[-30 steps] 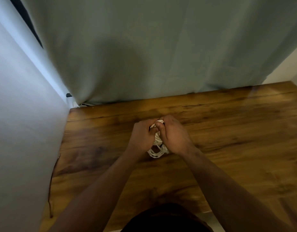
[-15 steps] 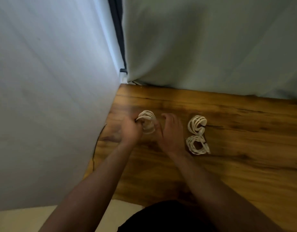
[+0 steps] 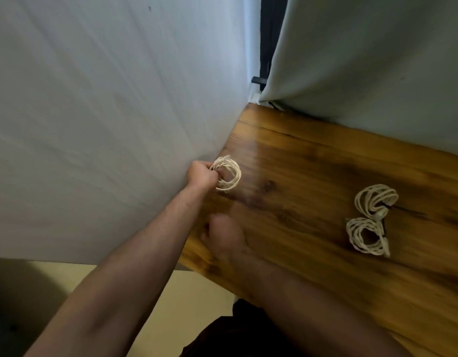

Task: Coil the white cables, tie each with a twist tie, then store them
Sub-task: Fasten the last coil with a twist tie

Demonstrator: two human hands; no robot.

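My left hand (image 3: 201, 173) grips a coiled white cable (image 3: 229, 175) and holds it just above the wooden table (image 3: 313, 176), close to the left wall. My right hand (image 3: 224, 234) is blurred, low over the table's near left edge, its fingers curled with nothing seen in them. Two more coiled white cables lie on the table to the right: a far coil (image 3: 376, 199) and a near coil (image 3: 366, 235), each bound with a dark twist tie on its right side.
A pale wall (image 3: 106, 124) runs tight along the table's left side. A grey-green curtain (image 3: 377, 60) hangs along the back edge. A dark gap with a black fitting (image 3: 257, 80) sits in the corner. Beige floor (image 3: 192, 300) shows below the table.
The view swung left. My left hand carried the coil leftward toward the wall. My right hand let go of it and dropped back toward the table's near edge.
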